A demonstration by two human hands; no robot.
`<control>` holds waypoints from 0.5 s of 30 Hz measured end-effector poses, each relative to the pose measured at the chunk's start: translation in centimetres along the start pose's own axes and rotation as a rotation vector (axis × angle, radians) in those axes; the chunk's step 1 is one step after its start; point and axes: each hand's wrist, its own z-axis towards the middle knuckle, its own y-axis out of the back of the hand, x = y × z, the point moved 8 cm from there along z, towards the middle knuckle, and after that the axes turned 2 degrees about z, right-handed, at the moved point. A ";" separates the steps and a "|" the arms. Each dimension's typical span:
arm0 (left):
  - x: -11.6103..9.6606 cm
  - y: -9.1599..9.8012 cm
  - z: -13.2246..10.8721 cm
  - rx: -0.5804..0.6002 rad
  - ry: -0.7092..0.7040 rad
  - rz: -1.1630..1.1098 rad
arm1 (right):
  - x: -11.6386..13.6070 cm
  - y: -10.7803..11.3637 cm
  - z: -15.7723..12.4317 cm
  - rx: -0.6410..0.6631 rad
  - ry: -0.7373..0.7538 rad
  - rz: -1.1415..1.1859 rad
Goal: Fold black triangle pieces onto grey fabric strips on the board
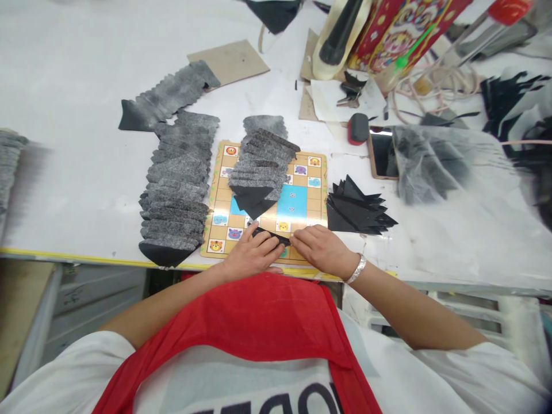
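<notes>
A small black piece of sheet material (276,236) lies between my hands on a game board with animal pictures (317,221). My left hand (254,252) presses on its left part, fingers bent over it. At its right end, my right hand (321,247) pinches the edge with the fingers together. Just beyond, overlapping grey speckled pieces with black tips (263,167) rest on the board. Left of the board lies a long row of similar grey pieces (179,184). To the right is a pile of pointed black pieces (360,210).
A phone (382,152) lies partly under a clear plastic bag (435,167) at the right. Behind are a red and black small case (357,127), a red patterned box (401,34) and a coiled cable (448,86). A cardboard sheet (233,62) lies at the back.
</notes>
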 end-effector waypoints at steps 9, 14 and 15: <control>-0.2 0.3 0.7 0.005 0.004 0.004 | -0.3 -0.3 1.1 0.058 -0.047 -0.015; -0.2 0.1 0.8 0.040 0.001 0.007 | -2.3 -0.6 0.8 -0.047 -0.341 0.243; -0.2 0.1 0.7 0.041 0.000 0.005 | -2.6 -0.7 0.7 -0.071 -0.392 0.314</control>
